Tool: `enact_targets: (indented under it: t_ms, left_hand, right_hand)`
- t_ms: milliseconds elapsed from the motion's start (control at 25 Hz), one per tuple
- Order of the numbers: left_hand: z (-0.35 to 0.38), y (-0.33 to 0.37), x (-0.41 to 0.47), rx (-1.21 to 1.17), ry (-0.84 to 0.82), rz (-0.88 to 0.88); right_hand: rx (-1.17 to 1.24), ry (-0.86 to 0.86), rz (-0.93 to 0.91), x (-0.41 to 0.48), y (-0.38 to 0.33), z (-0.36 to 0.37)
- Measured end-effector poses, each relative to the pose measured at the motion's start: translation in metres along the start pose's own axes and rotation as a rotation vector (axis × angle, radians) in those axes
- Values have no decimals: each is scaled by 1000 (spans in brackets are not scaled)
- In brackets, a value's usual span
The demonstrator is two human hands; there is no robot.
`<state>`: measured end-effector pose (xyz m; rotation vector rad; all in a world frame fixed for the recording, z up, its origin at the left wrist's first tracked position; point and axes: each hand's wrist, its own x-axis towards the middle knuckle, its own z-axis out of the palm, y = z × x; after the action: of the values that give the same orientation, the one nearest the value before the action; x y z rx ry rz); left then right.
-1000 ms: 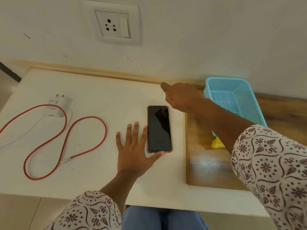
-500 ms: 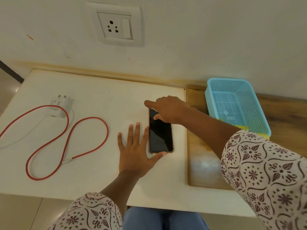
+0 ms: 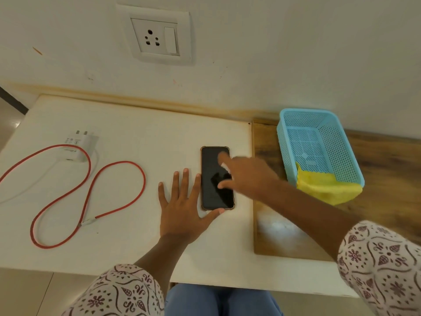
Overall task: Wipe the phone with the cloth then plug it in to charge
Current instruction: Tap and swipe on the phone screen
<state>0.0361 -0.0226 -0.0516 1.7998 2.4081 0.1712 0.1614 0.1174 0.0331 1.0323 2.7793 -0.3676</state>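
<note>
Phone (image 3: pixel 216 179) lies face up, mid-table (image 3: pixel 136 247), long axis toward 12 o'clock. Left hand (image 3: pixel 184 208) flat and spread at its 9 o'clock edge, thumb against the bottom corner, gripping nothing. Right hand (image 3: pixel 246 176) open over the screen, fingers loose, grip empty. Cloth (image 3: pixel 328 188) at 3 o'clock, draped over the near rim of the basket (image 3: pixel 319 142), untouched. Judgement: fetch the cloth first; keep the left hand bracing so the phone cannot slide; wipe along the length. Cable (image 3: pixel 91 190) and charger (image 3: pixel 78 144) wait at 9 o'clock.

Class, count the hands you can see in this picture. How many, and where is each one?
2. The left hand lies flat on the white table beside the phone; the right hand reaches over the phone's screen.
</note>
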Motion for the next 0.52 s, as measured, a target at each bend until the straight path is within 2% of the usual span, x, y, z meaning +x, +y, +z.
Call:
enact_targets:
  t_ms: [200, 440, 520]
  left_hand:
    - [-2, -3, -2, 32, -20, 35]
    - [-3, -1, -2, 3, -24, 28]
    - [-2, 0, -1, 9, -25, 7]
  right_hand:
    - [21, -173, -256, -26, -42, 26]
    - [-15, -123, -270, -25, -32, 10]
    - [-57, -106, -217, -29, -22, 6]
